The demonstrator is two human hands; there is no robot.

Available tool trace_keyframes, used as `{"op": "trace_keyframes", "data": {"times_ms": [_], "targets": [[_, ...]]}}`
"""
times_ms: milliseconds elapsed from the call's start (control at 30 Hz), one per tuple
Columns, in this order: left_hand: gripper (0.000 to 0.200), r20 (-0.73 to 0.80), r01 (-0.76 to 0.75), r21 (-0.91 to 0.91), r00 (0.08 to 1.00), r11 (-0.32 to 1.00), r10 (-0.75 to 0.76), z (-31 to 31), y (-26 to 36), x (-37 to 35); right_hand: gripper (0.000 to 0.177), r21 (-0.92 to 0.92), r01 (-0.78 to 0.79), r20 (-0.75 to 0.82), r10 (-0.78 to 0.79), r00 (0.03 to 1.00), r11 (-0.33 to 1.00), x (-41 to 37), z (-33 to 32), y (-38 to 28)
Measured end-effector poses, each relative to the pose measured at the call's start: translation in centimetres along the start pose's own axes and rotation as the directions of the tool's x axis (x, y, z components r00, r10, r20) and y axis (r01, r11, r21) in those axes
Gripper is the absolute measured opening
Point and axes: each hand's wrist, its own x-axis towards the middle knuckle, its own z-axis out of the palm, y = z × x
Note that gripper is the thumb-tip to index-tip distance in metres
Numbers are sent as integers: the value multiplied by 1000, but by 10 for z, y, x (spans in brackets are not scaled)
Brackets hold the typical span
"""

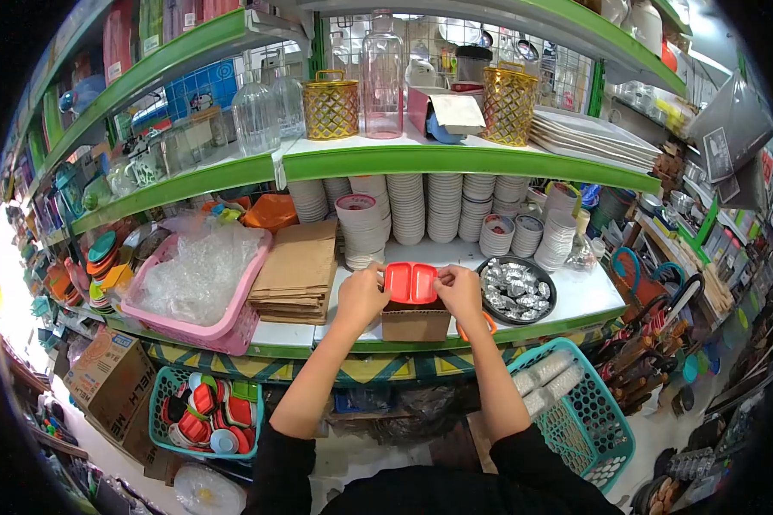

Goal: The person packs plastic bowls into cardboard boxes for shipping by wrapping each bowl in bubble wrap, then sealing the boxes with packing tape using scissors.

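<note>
A small red dish [411,284] with two compartments is held level between my hands, above a cardboard box [416,325] at the shelf's front edge. My left hand [364,296] grips the dish by its left end, and my right hand [460,292] pinches its right end. Just right of my right hand lies a black round tray [519,318] of foil-wrapped pieces, with an orange-handled item [488,325] partly hidden by my wrist. Left of my left hand lies a stack of brown paper [294,273].
Stacked white bowls [444,210] line the back of the shelf [276,332]. A pink basket [247,319] of bubble wrap stands left. Below are a teal basket [156,403] of red and other dishes and another teal basket [624,421] with wrapped rolls. A green-edged shelf [455,160] hangs above.
</note>
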Motion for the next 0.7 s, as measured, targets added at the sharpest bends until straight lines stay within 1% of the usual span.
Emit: {"op": "trace_keyframes", "data": {"times_ms": [33,67,100,133,167,233,267,300,333,367,400,433,500,633,700], "targets": [[37,3,-1,1,1000,1000,1,0,-1,-1,20,-63,-43,51,47,998,997,-1,0,3],[35,65,10,61,998,998,-14,1,-1,-3,20,-63,-46,50,49,998,997,-2,0,6],[32,125,18,122,992,992,-33,1,-1,-5,19,-135,-67,114,83,990,989,-3,-1,6],[32,128,16,123,991,992,-32,3,-3,-6,18,-208,-84,174,121,977,975,-5,-2,6],[29,143,15,125,989,992,-33,7,-5,-8,18,-207,-87,173,124,977,974,-6,-1,7],[26,158,13,127,987,992,-33,11,-7,-10,14,-314,-48,231,126,965,948,-9,1,8],[23,178,-26,193,984,981,-9,13,-7,-11,14,-313,-50,230,127,965,948,-10,2,9],[20,199,-66,257,980,964,14,13,-4,-12,13,-381,-1,228,95,969,925,-13,3,9],[20,201,-67,257,980,964,15,13,-1,-12,12,-446,47,228,62,972,894,-15,5,9],[18,228,-101,328,973,939,25,13,3,-13,12,-446,45,227,64,972,894,-16,7,9],[16,255,-136,397,966,908,33,12,7,-13,11,-494,71,232,53,971,867,-18,9,8],[16,256,-138,397,966,907,35,13,9,-12,11,-540,95,238,42,970,837,-18,10,7],[13,314,-173,429,949,887,34,13,11,-10,12,-557,123,248,23,969,821,-21,12,4],[11,323,-204,456,945,866,53,22,7,-4,13,-583,184,301,0,954,791,-16,13,-1],[8,339,-220,510,940,832,41,27,8,-1,13,-581,183,308,6,951,793,-13,14,0]]}}
